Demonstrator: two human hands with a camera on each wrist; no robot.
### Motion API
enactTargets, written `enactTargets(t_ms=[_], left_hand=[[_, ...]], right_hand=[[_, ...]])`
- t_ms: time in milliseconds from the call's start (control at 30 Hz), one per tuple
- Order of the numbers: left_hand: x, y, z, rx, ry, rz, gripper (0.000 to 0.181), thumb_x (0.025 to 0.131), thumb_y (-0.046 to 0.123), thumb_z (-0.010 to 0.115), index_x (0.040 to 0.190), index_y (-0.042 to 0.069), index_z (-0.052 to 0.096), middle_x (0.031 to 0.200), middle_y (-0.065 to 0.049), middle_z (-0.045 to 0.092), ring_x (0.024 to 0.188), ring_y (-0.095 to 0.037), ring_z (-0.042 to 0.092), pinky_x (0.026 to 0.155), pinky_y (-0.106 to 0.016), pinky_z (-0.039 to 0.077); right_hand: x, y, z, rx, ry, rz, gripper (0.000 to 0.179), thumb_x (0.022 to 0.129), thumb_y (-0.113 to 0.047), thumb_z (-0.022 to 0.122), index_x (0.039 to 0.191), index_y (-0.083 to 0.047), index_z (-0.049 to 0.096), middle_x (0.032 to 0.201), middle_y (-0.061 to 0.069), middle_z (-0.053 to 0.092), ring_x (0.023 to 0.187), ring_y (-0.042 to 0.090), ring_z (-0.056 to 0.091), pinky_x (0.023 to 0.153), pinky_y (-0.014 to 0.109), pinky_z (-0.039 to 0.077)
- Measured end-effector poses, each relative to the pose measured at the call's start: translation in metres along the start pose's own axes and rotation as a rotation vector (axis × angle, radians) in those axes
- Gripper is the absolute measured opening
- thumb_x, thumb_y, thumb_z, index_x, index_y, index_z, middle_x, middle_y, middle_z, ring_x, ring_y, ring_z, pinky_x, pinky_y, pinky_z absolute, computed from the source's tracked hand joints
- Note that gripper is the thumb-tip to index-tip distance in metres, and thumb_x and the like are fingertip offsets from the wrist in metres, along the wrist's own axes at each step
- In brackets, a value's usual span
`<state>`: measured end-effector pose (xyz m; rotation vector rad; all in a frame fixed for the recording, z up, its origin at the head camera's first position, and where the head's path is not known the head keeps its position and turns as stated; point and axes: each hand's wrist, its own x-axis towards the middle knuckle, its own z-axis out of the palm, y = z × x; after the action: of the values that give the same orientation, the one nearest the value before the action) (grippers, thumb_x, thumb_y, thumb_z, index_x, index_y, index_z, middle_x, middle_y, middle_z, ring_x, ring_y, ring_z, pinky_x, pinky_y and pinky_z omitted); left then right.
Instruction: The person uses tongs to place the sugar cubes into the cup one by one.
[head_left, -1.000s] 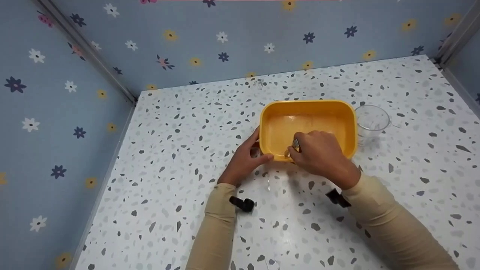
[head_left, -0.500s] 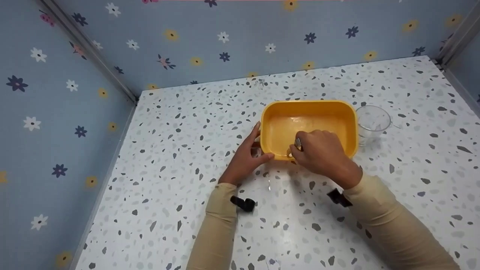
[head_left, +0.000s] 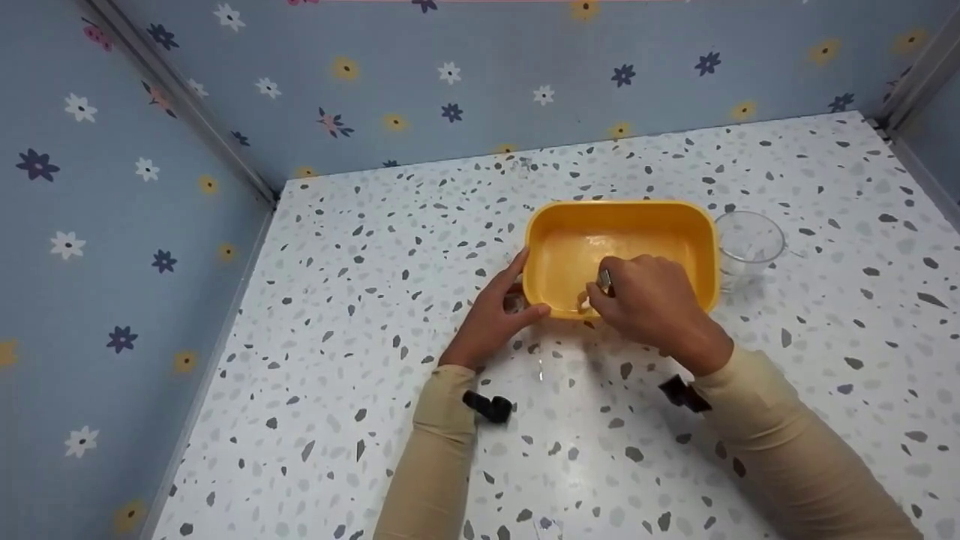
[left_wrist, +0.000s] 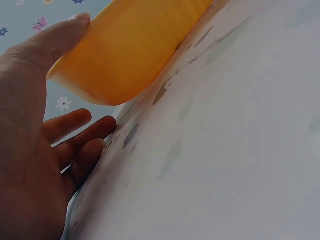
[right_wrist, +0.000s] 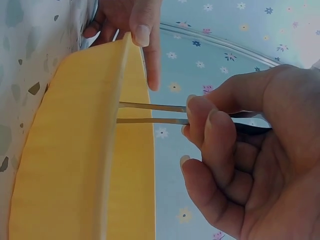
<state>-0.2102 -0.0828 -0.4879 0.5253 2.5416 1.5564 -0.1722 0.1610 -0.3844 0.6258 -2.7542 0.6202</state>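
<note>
A yellow plastic tub stands on the speckled table. My left hand holds its near left corner, with the thumb over the rim and the index finger along the outside wall. In the left wrist view the other fingers lie loosely beneath that corner. Over the tub's near side, my right hand grips a metal utensil. Two thin parallel metal arms reach from a dark handle past the tub's rim in the right wrist view. Its lower end is hidden behind the tub wall, so its exact kind is unclear.
A clear glass cup with a handle stands close to the tub's right side. Flower-patterned walls border the table at the back and left. A small clear piece or wet mark lies near the table's front edge.
My right hand has shifted slightly to the right over the tub with the metal utensil. The left hand keeps its place on the tub's corner. The head view has drifted a little.
</note>
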Motion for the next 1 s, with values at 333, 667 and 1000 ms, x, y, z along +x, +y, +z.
enactTargets(t_ms=[333,667,1000], left_hand=[[0.001,0.000,0.001,-0.027,-0.004,0.034,0.079,0.089,0.052,0.071,0.156,0.041,0.031,0.155,0.013,0.036,0.113,-0.010,0.057,0.098,-0.036,0.047],[0.000,0.000,0.001,-0.050,0.027,-0.013,0.069,0.090,0.049,0.072,0.151,0.043,0.039,0.150,0.010,0.041,0.116,-0.014,0.055,0.096,-0.038,0.048],[0.003,-0.003,0.002,-0.020,0.044,0.001,0.061,0.091,0.037,0.074,0.145,0.034,0.046,0.140,0.012,0.049,0.115,-0.007,0.056,0.097,-0.035,0.046]], right_hand=[[0.000,0.006,-0.010,-0.004,0.031,0.050,0.022,0.092,-0.021,0.065,0.076,-0.006,0.062,0.061,0.003,0.058,0.052,0.022,0.052,0.047,0.037,0.041],[0.001,0.009,-0.016,0.006,0.067,0.043,0.022,0.091,-0.018,0.063,0.072,-0.007,0.060,0.057,0.003,0.055,0.049,0.021,0.048,0.045,0.033,0.035],[0.001,0.012,-0.018,-0.008,0.080,0.065,0.022,0.091,-0.021,0.064,0.074,-0.008,0.062,0.060,0.001,0.057,0.051,0.020,0.048,0.045,0.033,0.036]])
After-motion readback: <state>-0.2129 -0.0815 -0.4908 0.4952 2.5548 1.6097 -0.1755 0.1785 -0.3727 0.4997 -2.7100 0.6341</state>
